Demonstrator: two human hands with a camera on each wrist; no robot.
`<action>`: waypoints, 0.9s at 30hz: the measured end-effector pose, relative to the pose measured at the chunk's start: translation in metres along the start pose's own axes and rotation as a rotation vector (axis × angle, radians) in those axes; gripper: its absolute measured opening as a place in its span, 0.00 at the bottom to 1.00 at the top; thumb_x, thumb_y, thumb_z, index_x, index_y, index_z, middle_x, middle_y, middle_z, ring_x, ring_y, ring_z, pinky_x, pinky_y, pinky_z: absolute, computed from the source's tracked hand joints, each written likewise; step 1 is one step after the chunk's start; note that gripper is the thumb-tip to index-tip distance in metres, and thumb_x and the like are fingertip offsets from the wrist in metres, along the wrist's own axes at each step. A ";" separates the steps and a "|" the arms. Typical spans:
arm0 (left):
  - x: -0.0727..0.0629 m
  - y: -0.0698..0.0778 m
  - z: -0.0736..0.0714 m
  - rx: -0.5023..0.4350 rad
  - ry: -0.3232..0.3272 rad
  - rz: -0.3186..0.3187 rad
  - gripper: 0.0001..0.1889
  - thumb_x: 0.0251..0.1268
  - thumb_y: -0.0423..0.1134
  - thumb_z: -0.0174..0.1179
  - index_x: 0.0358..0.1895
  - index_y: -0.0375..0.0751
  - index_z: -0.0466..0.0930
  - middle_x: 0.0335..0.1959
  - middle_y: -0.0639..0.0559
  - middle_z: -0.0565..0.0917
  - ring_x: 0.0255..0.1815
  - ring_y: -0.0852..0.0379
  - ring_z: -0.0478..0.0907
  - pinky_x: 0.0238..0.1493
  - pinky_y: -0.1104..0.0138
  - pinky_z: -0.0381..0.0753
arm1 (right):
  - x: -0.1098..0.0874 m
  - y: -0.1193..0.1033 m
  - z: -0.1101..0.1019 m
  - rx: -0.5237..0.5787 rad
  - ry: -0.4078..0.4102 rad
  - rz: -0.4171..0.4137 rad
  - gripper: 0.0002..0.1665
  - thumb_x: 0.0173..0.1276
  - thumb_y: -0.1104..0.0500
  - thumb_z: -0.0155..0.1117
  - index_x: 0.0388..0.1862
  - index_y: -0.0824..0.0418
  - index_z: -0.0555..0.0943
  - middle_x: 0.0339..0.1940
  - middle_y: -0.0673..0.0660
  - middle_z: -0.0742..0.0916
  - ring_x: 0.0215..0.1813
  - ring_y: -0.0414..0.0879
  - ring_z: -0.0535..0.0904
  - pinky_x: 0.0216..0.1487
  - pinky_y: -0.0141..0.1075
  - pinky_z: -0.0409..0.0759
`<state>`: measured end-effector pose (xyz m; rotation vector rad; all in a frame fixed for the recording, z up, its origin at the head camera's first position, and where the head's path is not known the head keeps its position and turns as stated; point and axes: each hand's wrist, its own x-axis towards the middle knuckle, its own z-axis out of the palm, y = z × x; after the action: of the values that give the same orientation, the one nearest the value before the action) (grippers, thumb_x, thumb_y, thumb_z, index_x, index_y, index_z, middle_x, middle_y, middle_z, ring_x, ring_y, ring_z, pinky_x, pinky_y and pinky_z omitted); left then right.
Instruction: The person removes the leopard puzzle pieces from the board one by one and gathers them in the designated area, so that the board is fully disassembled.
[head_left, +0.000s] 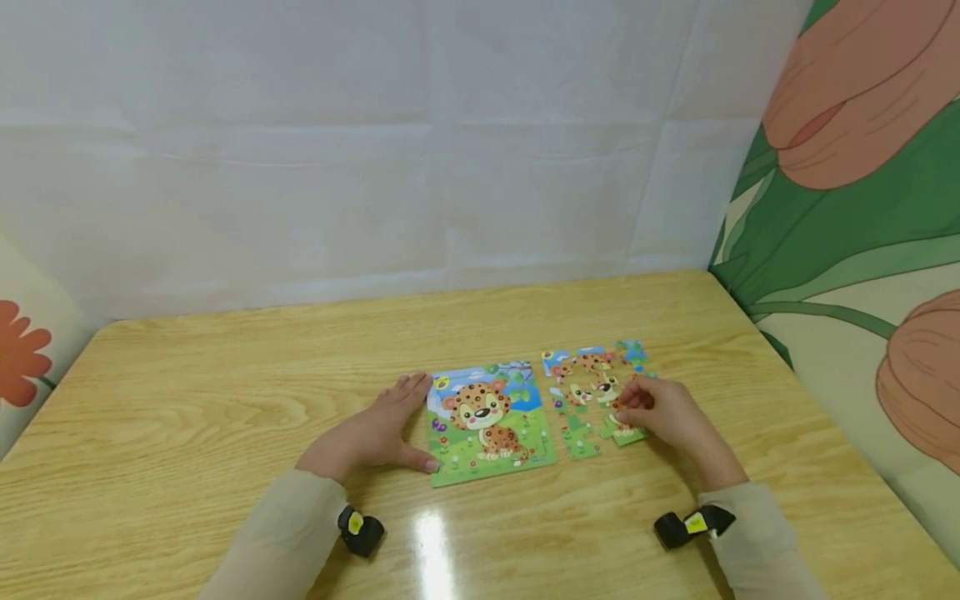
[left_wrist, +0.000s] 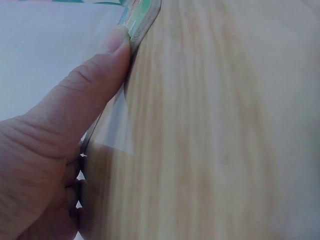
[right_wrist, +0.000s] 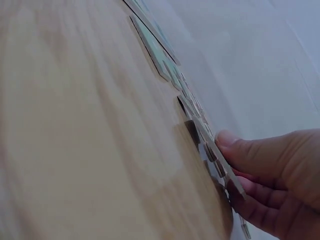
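A square picture board [head_left: 487, 467] with a cartoon leopard on green grass lies flat on the table. My left hand [head_left: 375, 429] rests along its left edge, thumb at the near corner and fingers by the far corner. The left wrist view shows the thumb [left_wrist: 80, 95] straight against the board's edge. To the right of the board, my right hand [head_left: 675, 412] pinches a jigsaw puzzle piece [head_left: 622, 435] between thumb and fingers. In the right wrist view this puzzle piece [right_wrist: 220, 157] is tilted, its near end raised off the table.
Several other puzzle pieces [head_left: 581, 439] of the same leopard picture lie loosely arranged with gaps, right of the board. The wooden table [head_left: 225, 392] meets a white cloth [head_left: 300, 208] at the back and a flower-patterned covering [head_left: 847, 250] on the right.
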<state>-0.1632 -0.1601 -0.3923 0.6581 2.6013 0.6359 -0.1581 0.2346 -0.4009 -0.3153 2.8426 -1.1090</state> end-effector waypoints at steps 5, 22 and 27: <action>0.000 0.001 -0.001 -0.003 0.002 0.004 0.63 0.40 0.60 0.70 0.72 0.31 0.39 0.74 0.36 0.41 0.73 0.36 0.35 0.71 0.45 0.38 | 0.000 0.001 0.001 0.002 0.008 0.002 0.06 0.57 0.63 0.68 0.32 0.62 0.79 0.26 0.52 0.81 0.29 0.42 0.75 0.30 0.32 0.75; 0.000 0.000 -0.002 -0.006 0.001 0.002 0.63 0.40 0.60 0.70 0.72 0.31 0.39 0.74 0.36 0.41 0.73 0.36 0.35 0.71 0.45 0.38 | -0.002 -0.005 -0.009 0.016 0.186 0.016 0.10 0.60 0.58 0.66 0.37 0.63 0.81 0.29 0.55 0.84 0.31 0.43 0.75 0.31 0.31 0.76; 0.001 -0.001 -0.001 -0.001 0.007 0.005 0.63 0.40 0.61 0.70 0.72 0.31 0.39 0.74 0.36 0.41 0.73 0.35 0.35 0.71 0.44 0.38 | -0.001 -0.010 -0.010 0.083 0.207 -0.012 0.12 0.61 0.57 0.65 0.37 0.65 0.81 0.31 0.56 0.84 0.31 0.39 0.75 0.31 0.29 0.76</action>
<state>-0.1643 -0.1608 -0.3926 0.6640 2.6060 0.6417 -0.1566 0.2339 -0.3870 -0.2238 2.9618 -1.3308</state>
